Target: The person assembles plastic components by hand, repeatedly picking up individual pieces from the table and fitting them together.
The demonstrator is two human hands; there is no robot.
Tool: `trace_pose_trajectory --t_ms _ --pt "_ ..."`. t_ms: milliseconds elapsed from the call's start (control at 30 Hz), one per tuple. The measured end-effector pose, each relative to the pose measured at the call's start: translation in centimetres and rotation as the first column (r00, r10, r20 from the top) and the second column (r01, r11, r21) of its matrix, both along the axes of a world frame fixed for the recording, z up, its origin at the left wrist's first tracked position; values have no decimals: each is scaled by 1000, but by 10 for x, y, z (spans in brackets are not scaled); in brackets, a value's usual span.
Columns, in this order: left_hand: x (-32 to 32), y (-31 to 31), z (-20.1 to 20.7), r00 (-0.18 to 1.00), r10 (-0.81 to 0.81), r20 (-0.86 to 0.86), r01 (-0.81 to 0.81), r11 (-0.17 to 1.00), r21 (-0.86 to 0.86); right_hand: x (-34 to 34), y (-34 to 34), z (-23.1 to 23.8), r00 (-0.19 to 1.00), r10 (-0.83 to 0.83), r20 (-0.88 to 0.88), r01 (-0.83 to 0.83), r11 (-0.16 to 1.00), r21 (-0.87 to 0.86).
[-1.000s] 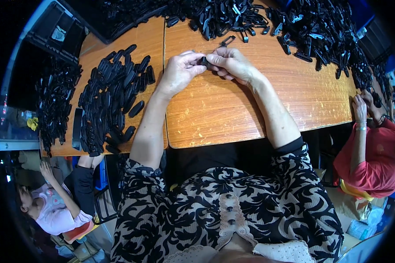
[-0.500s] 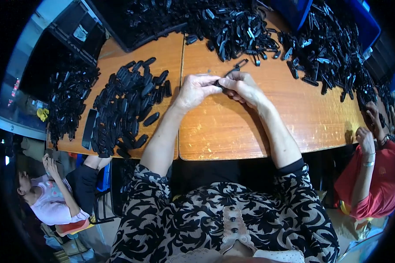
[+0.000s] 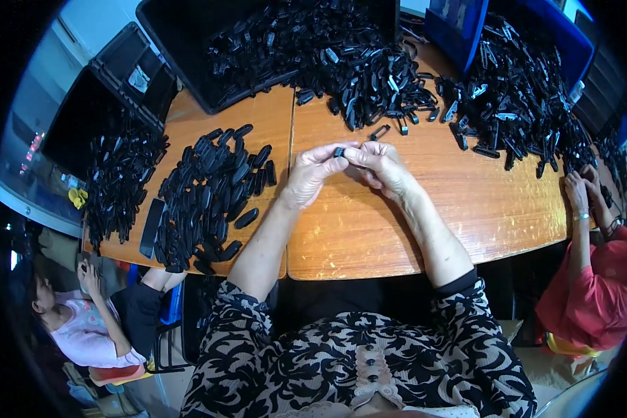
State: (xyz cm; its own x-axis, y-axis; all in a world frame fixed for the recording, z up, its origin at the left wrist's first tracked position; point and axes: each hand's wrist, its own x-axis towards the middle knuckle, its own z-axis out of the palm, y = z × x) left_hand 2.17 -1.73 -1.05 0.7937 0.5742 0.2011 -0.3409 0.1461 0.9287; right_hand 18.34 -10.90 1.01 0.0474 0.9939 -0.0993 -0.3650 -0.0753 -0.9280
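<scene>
My left hand (image 3: 312,173) and my right hand (image 3: 382,168) meet above the wooden table, fingertips pinched together. Between them is a small black plastic piece (image 3: 339,152), mostly covered by the fingers, so its exact kind does not show. Just beyond my right hand, a loose black oblong plastic frame (image 3: 380,132) lies on the wood. Left of my left forearm spreads a pile of black oval plastic pieces (image 3: 212,188). Straight ahead lies a heap of small black plastic parts (image 3: 369,83), some with shiny edges.
A black crate (image 3: 188,87) tipped toward me spills parts at the back. Blue bins (image 3: 460,35) stand beyond another heap of black parts (image 3: 512,104) at right. People sit at left (image 3: 94,327) and right (image 3: 592,299). A seam (image 3: 290,125) divides the wooden table (image 3: 355,244).
The whole view has shifted, so the table sits lower in the picture. Both hands still pinch the small black piece, whose end now shows more between the fingertips.
</scene>
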Motion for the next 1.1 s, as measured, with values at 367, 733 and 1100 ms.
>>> trace_pose_trajectory --t_ms 367,733,1100 --pt "82 208 16 730 681 -63 -683 730 -15 24 8 -23 -176 -538 825 180 806 564" --pt "132 238 -5 507 862 9 -242 132 961 17 8 -21 -81 -579 812 40 812 583" --pt "96 151 -30 660 749 -56 -284 318 905 23 9 -32 -42 -632 774 -2 775 632"
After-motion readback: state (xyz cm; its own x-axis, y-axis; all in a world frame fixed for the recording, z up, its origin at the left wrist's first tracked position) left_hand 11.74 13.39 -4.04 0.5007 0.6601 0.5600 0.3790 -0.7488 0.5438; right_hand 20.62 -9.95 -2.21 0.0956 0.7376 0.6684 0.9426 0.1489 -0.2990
